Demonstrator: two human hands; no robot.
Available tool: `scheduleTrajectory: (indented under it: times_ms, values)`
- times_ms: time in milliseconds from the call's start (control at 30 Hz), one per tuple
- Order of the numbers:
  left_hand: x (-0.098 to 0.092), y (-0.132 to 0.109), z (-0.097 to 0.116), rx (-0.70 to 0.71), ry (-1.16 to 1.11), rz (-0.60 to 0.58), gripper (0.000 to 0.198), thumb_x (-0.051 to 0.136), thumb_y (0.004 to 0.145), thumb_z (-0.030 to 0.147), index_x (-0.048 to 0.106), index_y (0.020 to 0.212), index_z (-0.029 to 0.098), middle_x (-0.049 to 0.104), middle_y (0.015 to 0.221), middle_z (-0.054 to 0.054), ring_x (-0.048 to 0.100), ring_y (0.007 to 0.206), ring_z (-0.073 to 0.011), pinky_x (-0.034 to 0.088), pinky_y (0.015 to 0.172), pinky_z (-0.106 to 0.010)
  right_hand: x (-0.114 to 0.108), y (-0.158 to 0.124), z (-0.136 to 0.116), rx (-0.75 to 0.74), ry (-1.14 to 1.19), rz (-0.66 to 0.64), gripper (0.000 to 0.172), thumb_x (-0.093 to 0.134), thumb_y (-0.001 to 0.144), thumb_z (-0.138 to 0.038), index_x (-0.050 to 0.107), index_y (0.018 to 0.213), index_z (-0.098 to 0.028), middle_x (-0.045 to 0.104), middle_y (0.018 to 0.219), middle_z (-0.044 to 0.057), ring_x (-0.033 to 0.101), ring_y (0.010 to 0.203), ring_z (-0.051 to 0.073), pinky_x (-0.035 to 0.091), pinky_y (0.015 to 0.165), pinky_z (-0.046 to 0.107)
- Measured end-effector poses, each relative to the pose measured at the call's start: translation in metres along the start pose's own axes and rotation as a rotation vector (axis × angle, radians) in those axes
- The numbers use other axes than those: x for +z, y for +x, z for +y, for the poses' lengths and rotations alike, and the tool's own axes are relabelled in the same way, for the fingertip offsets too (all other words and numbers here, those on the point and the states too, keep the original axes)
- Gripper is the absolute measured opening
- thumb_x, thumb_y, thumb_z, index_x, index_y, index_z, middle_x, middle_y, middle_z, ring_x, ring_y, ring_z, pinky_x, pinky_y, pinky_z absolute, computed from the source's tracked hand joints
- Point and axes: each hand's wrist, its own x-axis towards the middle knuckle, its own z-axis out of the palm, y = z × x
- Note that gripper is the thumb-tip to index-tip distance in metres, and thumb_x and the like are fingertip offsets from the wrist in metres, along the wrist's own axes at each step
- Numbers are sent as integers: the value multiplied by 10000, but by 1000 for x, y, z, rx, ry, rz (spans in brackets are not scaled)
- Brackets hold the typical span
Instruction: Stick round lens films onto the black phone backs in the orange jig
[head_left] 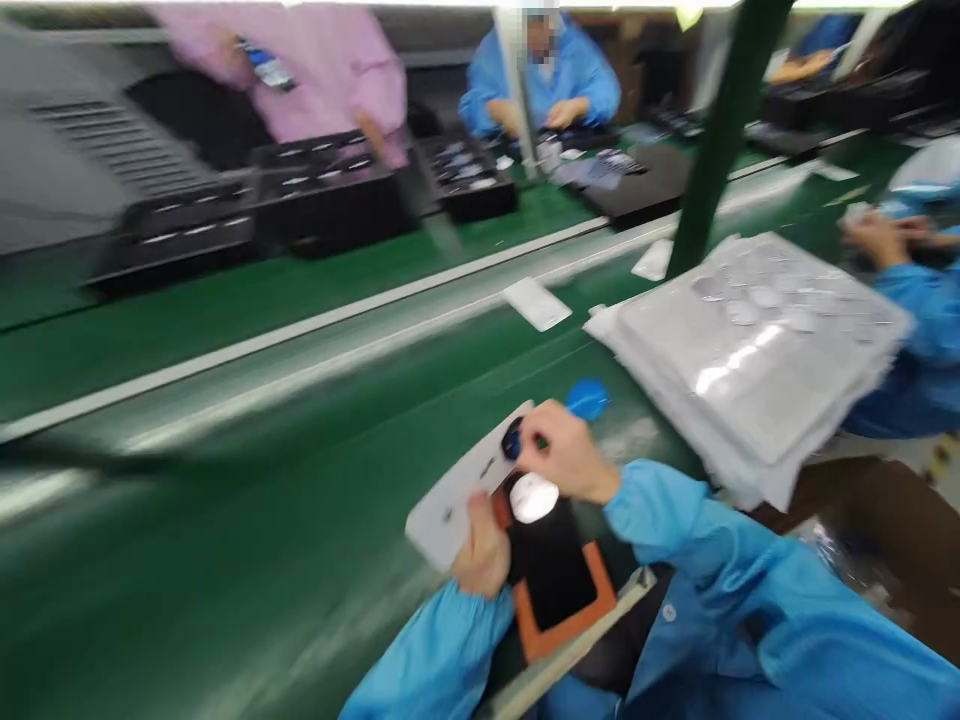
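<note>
My left hand grips the near edge of a flat white panel that lies tilted over an orange-framed black fixture. My right hand is closed in a pinch at the panel's far end, on a small dark round part. A blue round tab lies just beyond my right hand on the green belt. A shiny white oval shows under my right wrist. The picture is smeared by motion.
A stack of clear plastic trays sits to the right. A green post rises behind it. A white card lies on the belt's rail. Black trays line the far side, where people in blue and pink coats work.
</note>
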Motion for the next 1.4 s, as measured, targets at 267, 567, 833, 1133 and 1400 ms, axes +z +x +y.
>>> scheduleTrajectory:
  times_ms: [267,567,833,1133,1400]
  values:
    - [-25,48,-1,-341,-603,481,622,783,862,550,617,1349,201,773,1186,-131,782,935,-221,660,862,-409,-62,35,93,399,-396,-90,172,647,768,-211,617,598,-209,647,623,37,534,562,161,390,591,304]
    - [-56,31,43,-16,-94,122,434,763,887,507,767,1157,167,795,1018,-101,765,1019,-272,629,965,-406,-88,36,79,253,-430,-186,245,718,788,-237,615,566,-216,557,480,-12,439,436,96,328,498,271]
    - [-58,-4,86,554,762,-617,400,404,1071,207,598,1420,234,718,1264,-112,692,1229,-217,600,1029,-351,-80,0,-7,-436,-35,-636,427,515,908,-161,710,1266,-288,748,1252,40,722,1120,206,604,955,360]
    - [-50,-9,75,572,802,-725,353,380,1076,183,590,1359,162,711,1243,-139,695,1209,-227,628,978,-347,-74,-12,11,-444,-166,-691,274,527,983,-300,800,998,-270,796,1021,47,741,825,201,608,697,339]
    - [-56,-6,69,507,791,-759,368,341,1078,179,577,1359,148,706,1274,-141,702,1203,-227,627,988,-351,-71,-14,11,-440,-139,-675,282,529,1001,-328,806,994,-274,792,990,52,724,774,192,579,667,338]
